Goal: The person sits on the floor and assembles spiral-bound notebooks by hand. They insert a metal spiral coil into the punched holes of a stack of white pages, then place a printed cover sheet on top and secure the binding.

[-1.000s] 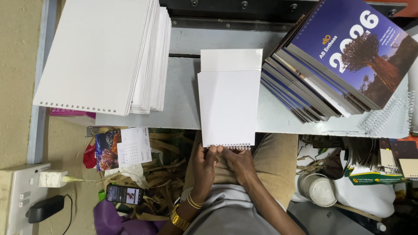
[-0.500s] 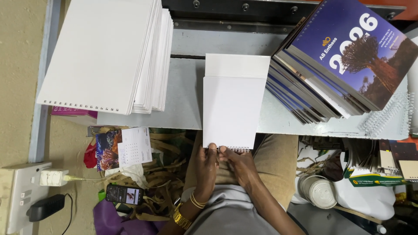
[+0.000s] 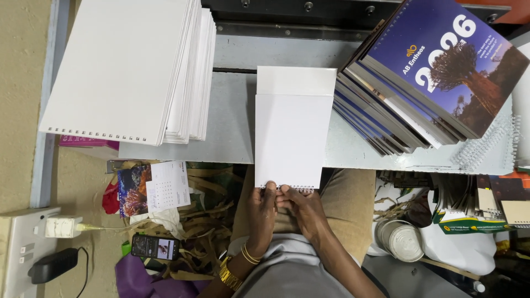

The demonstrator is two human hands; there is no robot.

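**A:** so where's the pad (image 3: 288,132) relative to the hands? Straight out ahead of them. Its long axis runs directly away from the person, near short edge hanging off the front of the desk (image 3: 232,127), far end pointing at the dark machine bar (image 3: 309,14) at the back

**B:** and both hands on it?

**A:** yep, both at that near edge, right where the little wire coil (image 3: 298,189) runs. Left hand (image 3: 261,212) has its fingers curled and pinched on the edge, right hand (image 3: 302,207) is closed down beside it with fingertips on the coil. They're touching each other, neither is clearly nearer

**B:** what's the pad like?

**A:** plain white, smooth matte sheets, rectangular. A second sheet or backing sticks out past the top one at the far end, so it looks stepped. Thin, probably floppy where it overhangs

**B:** anything crowding it?

**A:** left of the pad, well apart, a tall white stack (image 3: 127,72) with a punched hole row along its near edge. Right of the pad, just beside it, a slanted pile of calendars (image 3: 419,83) with glossy dark blue covers and a tree photo. Loose silver coils (image 3: 488,146) lie past those
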